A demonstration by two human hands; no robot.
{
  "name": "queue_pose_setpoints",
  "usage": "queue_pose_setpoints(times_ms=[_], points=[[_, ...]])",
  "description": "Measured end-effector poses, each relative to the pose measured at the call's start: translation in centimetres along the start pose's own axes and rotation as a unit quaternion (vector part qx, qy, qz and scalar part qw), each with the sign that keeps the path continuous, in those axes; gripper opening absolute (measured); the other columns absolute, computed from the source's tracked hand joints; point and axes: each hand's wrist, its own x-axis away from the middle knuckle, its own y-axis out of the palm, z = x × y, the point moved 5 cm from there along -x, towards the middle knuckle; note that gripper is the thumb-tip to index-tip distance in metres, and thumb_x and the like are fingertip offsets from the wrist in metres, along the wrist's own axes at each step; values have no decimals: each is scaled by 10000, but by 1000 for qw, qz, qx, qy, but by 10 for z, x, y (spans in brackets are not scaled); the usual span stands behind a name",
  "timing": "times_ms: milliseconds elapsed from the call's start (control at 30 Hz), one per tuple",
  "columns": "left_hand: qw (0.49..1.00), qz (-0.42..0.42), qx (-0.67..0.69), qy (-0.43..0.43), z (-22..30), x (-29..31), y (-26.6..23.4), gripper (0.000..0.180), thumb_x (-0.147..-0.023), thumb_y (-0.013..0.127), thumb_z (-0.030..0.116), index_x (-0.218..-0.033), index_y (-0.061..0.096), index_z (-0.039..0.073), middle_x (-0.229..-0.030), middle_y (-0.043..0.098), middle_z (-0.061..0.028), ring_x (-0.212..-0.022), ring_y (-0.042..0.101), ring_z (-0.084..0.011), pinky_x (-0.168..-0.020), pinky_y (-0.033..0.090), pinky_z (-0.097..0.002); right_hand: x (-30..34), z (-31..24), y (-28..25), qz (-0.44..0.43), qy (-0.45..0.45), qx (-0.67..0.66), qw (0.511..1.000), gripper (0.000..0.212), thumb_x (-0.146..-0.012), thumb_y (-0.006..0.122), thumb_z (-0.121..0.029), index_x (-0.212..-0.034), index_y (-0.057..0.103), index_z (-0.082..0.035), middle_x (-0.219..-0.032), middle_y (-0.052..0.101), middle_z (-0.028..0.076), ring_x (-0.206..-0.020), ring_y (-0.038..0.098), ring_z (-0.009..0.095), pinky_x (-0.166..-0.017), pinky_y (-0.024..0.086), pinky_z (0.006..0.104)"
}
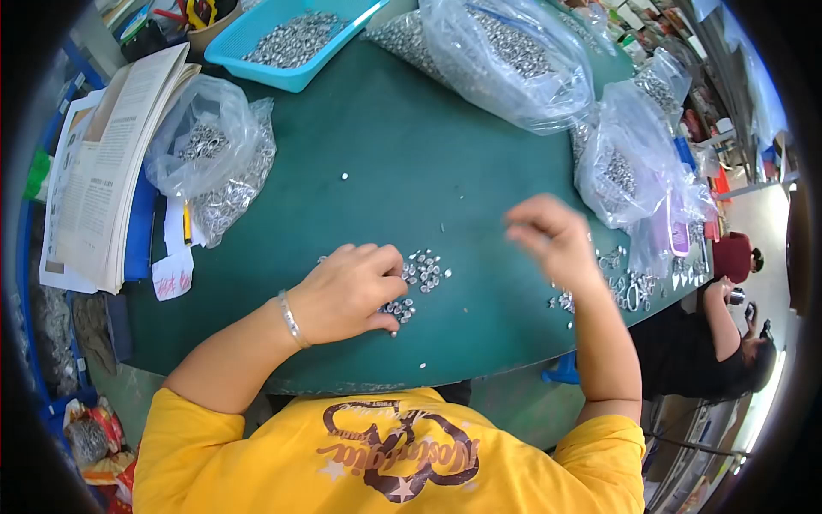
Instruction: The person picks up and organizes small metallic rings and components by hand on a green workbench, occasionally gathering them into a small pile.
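My left hand (355,293) rests on the green tabletop, its fingers curled around small shiny metal pieces (399,308) that show between thumb and forefinger. Right beside its fingertips lies a loose cluster of similar silvery pieces (423,271). Raised over the right part of the table is my right hand (552,238), fingers bent and smeared by motion; whether it holds anything does not show. Below its wrist sit a few small metal pieces (562,301), and ring-like metal parts (634,291) are scattered further right.
A blue plastic basket (295,79) of metal pieces stands at the back. Clear bags of metal parts lie at the left (231,184), back (514,68) and right (612,163). Stacked papers (98,171) lean at the left edge. Another person (685,343) is at the right.
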Motion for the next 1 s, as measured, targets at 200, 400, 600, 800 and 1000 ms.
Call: queue_pose_setpoints(times_ms=[200, 400, 600, 800, 1000], points=[[997, 74, -9, -33, -19, 3, -8, 141, -675, 702, 56, -760, 590, 45, -819, 528, -70, -762, 538, -247, -688, 445, -331, 25, -21, 70, -81, -87, 108, 987, 159, -712, 643, -13, -870, 628, -22, -799, 561, 114, -756, 571, 304, -668, 487, 363], [991, 133, -1, -29, -14, -2, -8, 144, -674, 695, 19, -788, 609, 36, -816, 540, -78, -758, 538, -246, -689, 449, -322, 34, 1, 69, -114, 153, -164, 968, 85, -803, 618, -9, -886, 627, 5, -806, 613, 73, -697, 608, 163, -607, 503, 289], [994, 96, -12, -52, -16, -3, -5, 172, -673, 692, 8, -831, 623, 21, -848, 556, -94, -810, 550, -256, -729, 457, -333, 52, 13, 62, -77, 295, -441, 844, 105, -822, 617, -3, -921, 627, 31, -812, 642, 89, -673, 616, 134, -606, 526, 253], [993, 95, -7, -64, -12, -7, -5, 186, -666, 683, -26, -838, 618, 3, -846, 546, -107, -803, 547, -262, -710, 455, -329, 87, 46, -42, 181, 253, -245, 918, 124, -796, 593, 15, -917, 618, 11, -747, 616, 41, -624, 574, 96, -560, 491, 228], [992, 108, -6, -59, -10, -6, -3, 166, -662, 674, -37, -811, 606, -6, -824, 534, -105, -784, 539, -259, -699, 448, -322, 134, 88, -78, 108, 355, 59, 927, 78, -780, 607, -29, -835, 637, 18, -702, 599, 44, -614, 539, 125, -588, 446, 269]])
